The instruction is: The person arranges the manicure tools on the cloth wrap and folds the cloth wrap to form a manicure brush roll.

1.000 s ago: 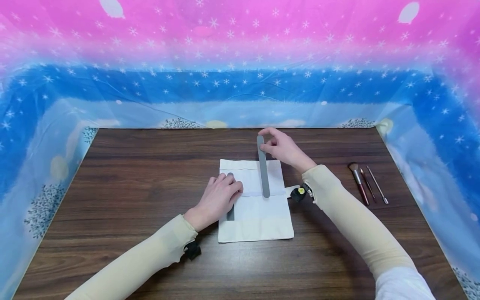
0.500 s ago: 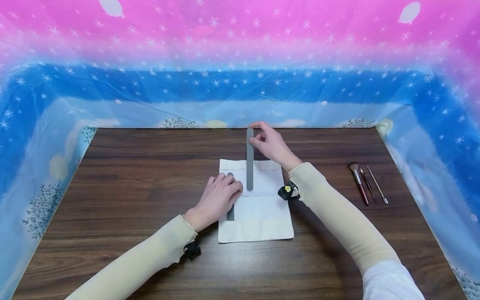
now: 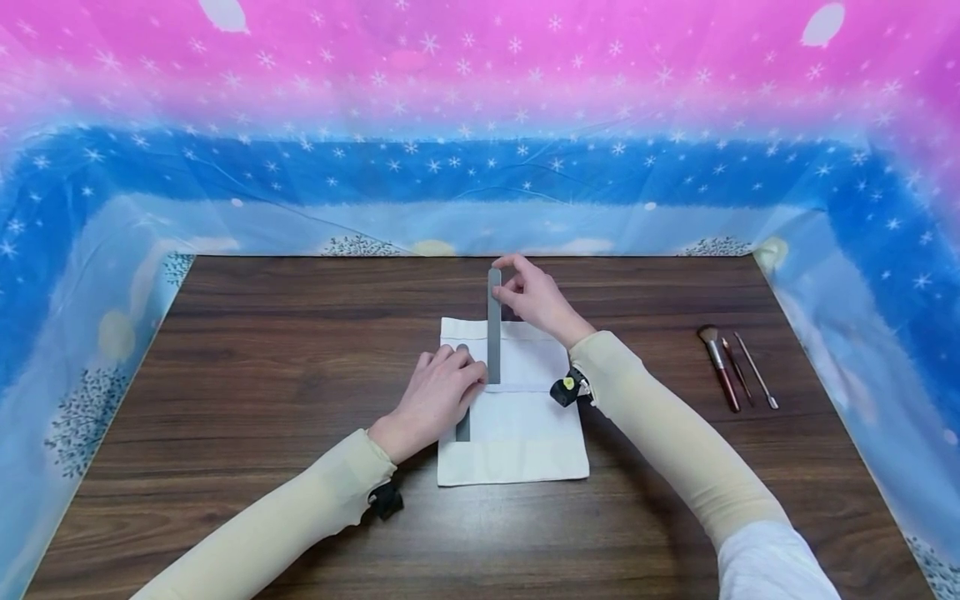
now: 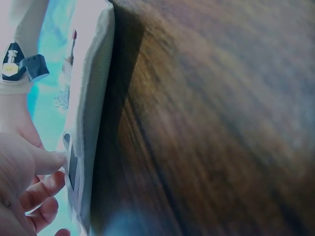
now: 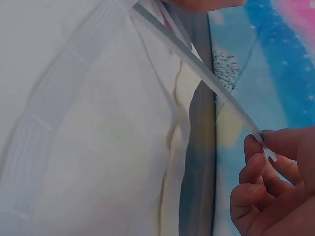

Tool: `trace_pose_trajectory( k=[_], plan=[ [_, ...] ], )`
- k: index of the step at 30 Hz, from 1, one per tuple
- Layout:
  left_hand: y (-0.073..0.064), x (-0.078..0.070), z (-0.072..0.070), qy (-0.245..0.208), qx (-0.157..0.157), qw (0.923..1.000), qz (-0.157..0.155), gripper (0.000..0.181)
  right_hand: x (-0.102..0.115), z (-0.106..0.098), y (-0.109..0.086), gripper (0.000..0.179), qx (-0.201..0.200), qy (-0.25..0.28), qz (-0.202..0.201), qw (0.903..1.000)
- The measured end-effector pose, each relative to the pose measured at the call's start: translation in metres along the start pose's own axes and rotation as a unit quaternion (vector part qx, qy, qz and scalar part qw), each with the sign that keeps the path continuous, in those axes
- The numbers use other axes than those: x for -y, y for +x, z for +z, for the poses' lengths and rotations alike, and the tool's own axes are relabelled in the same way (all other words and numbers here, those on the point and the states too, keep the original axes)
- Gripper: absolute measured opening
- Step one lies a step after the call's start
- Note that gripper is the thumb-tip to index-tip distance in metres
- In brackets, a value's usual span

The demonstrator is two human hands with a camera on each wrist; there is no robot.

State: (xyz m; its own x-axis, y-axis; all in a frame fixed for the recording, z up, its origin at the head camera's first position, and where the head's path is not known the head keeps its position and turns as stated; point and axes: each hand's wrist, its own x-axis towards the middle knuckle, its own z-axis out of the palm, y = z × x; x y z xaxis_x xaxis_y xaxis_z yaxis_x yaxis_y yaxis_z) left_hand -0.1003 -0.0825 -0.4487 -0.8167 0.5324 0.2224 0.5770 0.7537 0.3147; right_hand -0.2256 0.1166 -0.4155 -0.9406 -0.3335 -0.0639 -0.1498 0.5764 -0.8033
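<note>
We see a pink-and-blue snowflake-printed cloth backdrop (image 3: 480, 175) behind a brown wood-grained worktop (image 3: 300, 308). On it lies a flat white cloth pouch (image 3: 525, 425) with a ribbed band (image 3: 536, 388). Our left hand (image 3: 438, 396), fingers bent, partly hides a grey strip (image 3: 462, 432) there; we cannot tell whether it grips. Our right hand (image 3: 538, 298) pinches a second grey, round-ended strip (image 3: 493, 337), its lower end at the band. Rightward lie a red-handled brush (image 3: 717, 367), slim silver rod (image 3: 756, 371) and dark pointed tool (image 3: 737, 371).

At the centre of the head frame, pouch (image 3: 528, 425) on table (image 3: 225, 333). Over its left side, left hand (image 3: 444, 385), first file (image 3: 462, 427) partly beneath. Just right of that, second file (image 3: 494, 337), reaching past the pouch's far edge to right hand (image 3: 538, 298). At centre right, brush (image 3: 718, 367), then two tools (image 3: 756, 372). Behind, across the top, curtain (image 3: 480, 175).
</note>
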Motion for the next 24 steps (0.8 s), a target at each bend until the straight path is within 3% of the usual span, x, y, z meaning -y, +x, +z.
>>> trace_pose_trajectory(
  k=[12,24],
  plan=[
    [0.001,0.0,-0.001,0.001,0.006,1.0,-0.002,0.007,-0.012,0.013,-0.004,0.043,0.029,-0.018,0.013,0.9993],
    [0.001,0.0,-0.001,0.004,0.011,0.9999,-0.005,0.005,-0.019,0.02,-0.017,0.041,0.053,-0.055,0.0,0.9971]
  ],
)
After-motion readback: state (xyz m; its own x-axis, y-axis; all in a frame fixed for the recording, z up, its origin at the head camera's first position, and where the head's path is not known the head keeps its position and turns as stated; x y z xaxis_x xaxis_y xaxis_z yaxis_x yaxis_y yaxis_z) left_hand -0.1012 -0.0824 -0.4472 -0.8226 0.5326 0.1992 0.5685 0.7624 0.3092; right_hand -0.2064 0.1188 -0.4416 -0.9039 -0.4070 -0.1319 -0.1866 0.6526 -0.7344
